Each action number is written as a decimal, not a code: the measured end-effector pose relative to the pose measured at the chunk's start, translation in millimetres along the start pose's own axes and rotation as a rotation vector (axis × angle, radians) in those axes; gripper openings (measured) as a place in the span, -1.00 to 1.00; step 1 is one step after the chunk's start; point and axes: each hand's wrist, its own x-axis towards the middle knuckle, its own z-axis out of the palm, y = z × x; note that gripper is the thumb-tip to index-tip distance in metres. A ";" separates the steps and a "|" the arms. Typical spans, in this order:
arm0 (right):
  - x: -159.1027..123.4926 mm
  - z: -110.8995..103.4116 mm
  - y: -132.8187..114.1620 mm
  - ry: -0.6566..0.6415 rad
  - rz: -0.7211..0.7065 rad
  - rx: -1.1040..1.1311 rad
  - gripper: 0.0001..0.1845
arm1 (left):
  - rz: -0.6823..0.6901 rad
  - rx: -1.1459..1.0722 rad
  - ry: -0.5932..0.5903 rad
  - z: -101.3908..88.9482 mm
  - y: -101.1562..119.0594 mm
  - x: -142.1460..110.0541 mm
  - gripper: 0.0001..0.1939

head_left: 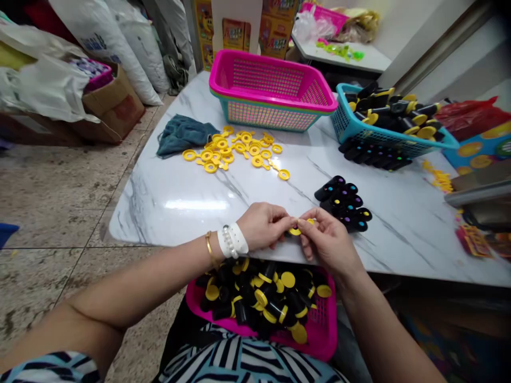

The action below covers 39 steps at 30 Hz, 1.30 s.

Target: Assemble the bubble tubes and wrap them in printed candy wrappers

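Observation:
My left hand [264, 225] and my right hand [326, 240] meet at the near edge of the marble table [167, 191]. Both pinch one small yellow ring part [296, 230] between their fingertips. Just right of them lies a cluster of black toy pieces [345, 203] with coloured dots. On my lap, below the hands, a pink basket [324, 340] holds several black and yellow pieces. A heap of loose yellow rings [235, 151] lies farther back on the table.
A teal cloth [181, 134] lies at the table's left. Stacked pink and teal baskets [271, 88] stand at the back. A blue basket [389, 127] of black and yellow parts sits at the right, with more black pieces [373, 155] before it. Sacks and boxes line the floor at left.

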 end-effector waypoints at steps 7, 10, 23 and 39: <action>-3.6 -2.0 4.5 0.043 -0.066 0.033 -0.66 | 0.282 0.262 0.092 10.1 -10.7 -3.1 -0.82; -5.6 -1.3 3.8 0.064 -0.090 0.030 -0.67 | 0.280 0.284 0.132 12.9 -10.3 -1.9 -0.86; -5.1 2.8 -0.1 0.056 -0.023 -0.060 -0.64 | 0.156 0.189 0.079 6.0 -2.4 -3.6 -0.62; -14.4 -1.8 12.5 0.132 -0.219 0.049 -0.76 | 0.347 0.457 0.337 29.8 -11.8 -10.6 -0.73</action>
